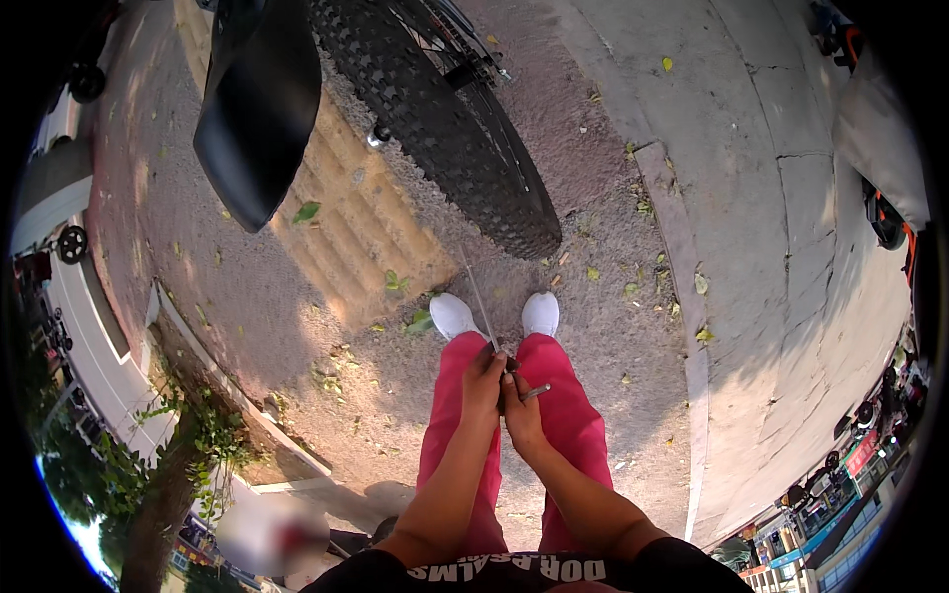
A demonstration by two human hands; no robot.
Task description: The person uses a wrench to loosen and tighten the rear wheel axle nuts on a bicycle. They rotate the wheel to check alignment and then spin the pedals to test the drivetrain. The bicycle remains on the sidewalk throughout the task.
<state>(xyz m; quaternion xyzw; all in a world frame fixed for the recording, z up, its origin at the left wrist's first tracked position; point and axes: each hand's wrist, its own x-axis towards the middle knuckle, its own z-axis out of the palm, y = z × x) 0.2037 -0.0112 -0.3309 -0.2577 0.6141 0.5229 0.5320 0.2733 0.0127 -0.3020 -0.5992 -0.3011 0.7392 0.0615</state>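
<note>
My left hand [482, 383] and my right hand [520, 407] are close together in front of my thighs, both closed. A thin, pale metal rod [484, 311] rises from the fingers of my left hand toward the bicycle's tyre. From my right hand a short, silvery metal bar [537, 391] sticks out to the right. Something small and dark shows between the fingertips, too small to name. Whether the rod and the bar belong to one tool, I cannot tell. Ahead of my hands is a fat, knobby black bicycle tyre [445, 128], apart from them.
A black mudguard [262, 119] hangs left of the tyre. My white shoes [453, 314] stand on rough paving with fallen leaves, below a yellow ribbed strip [371, 217]. A kerb [672, 217] runs along the right. At lower left are a tree trunk [163, 504] and a low border.
</note>
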